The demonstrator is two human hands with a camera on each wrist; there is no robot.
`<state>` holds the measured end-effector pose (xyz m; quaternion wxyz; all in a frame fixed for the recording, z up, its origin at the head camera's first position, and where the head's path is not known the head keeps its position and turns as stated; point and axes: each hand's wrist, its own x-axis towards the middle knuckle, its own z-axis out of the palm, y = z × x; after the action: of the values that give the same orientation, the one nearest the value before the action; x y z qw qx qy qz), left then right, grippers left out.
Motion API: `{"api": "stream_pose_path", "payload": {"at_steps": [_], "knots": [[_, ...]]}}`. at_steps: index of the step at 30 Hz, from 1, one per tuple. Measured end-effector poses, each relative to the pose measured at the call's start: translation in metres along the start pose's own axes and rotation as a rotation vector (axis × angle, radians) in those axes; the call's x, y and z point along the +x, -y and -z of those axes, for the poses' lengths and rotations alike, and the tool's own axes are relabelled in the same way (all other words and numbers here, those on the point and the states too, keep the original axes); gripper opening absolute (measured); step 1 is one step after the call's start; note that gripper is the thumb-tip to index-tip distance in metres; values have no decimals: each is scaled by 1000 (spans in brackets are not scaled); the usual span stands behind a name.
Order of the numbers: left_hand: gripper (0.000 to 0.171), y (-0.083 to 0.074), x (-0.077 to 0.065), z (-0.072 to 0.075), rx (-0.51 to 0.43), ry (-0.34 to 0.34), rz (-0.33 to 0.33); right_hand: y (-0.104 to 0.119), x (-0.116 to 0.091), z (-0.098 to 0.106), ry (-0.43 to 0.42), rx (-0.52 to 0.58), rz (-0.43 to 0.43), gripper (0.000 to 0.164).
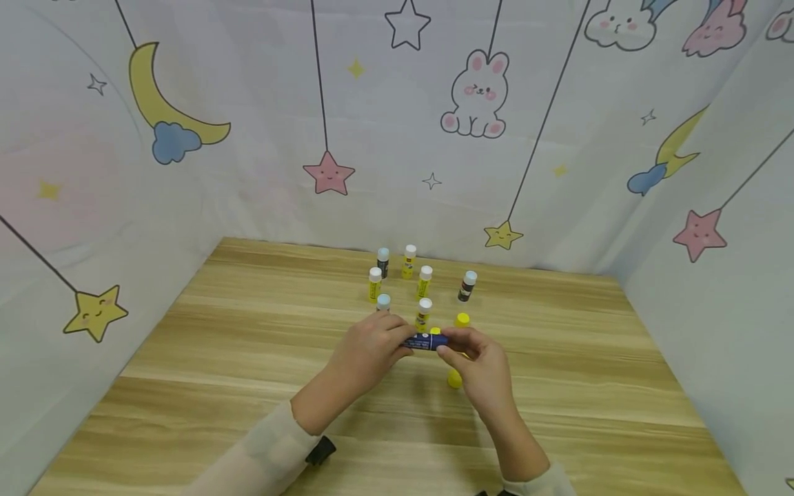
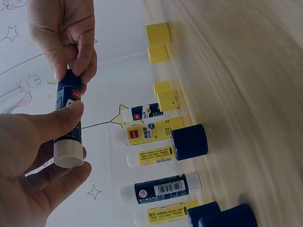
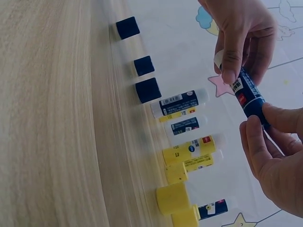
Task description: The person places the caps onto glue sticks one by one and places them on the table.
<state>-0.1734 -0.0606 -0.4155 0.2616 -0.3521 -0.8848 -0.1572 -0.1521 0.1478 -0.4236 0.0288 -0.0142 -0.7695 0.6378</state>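
Note:
Both hands hold one dark blue glue stick [image 1: 423, 341] above the table, lying nearly level in the head view. My left hand [image 1: 372, 348] grips its body near the white base [image 2: 69, 153], as the left wrist view shows. At the other end, the dark blue cap [image 3: 258, 109] is pinched between the thumb and fingers of my right hand [image 1: 486, 365]. Cap and body appear joined. Just beyond the hands stand several upright glue sticks, among them a yellow one [image 1: 423, 313] and a dark one [image 1: 468, 286].
Loose yellow caps [image 3: 173, 197] stand on the wooden table [image 1: 217, 386] near my right hand. Several dark blue caps [image 3: 128, 27] stand on the left side. A patterned white curtain [image 1: 260, 186] hangs behind the table and along its sides.

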Motion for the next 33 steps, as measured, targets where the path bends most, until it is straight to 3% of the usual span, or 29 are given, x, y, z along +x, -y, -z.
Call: {"api": "stream_pose_path", "payload": {"at_steps": [19, 24, 33], "knots": [[24, 13, -8, -1, 12, -29, 14, -8, 6, 25, -56, -82, -5, 24], [18, 19, -11, 2, 14, -52, 37, -9, 9, 40, -66, -154, -13, 25], [24, 31, -16, 1, 24, -52, 96, -17, 19, 74, -115, -295, 20, 25]]}}
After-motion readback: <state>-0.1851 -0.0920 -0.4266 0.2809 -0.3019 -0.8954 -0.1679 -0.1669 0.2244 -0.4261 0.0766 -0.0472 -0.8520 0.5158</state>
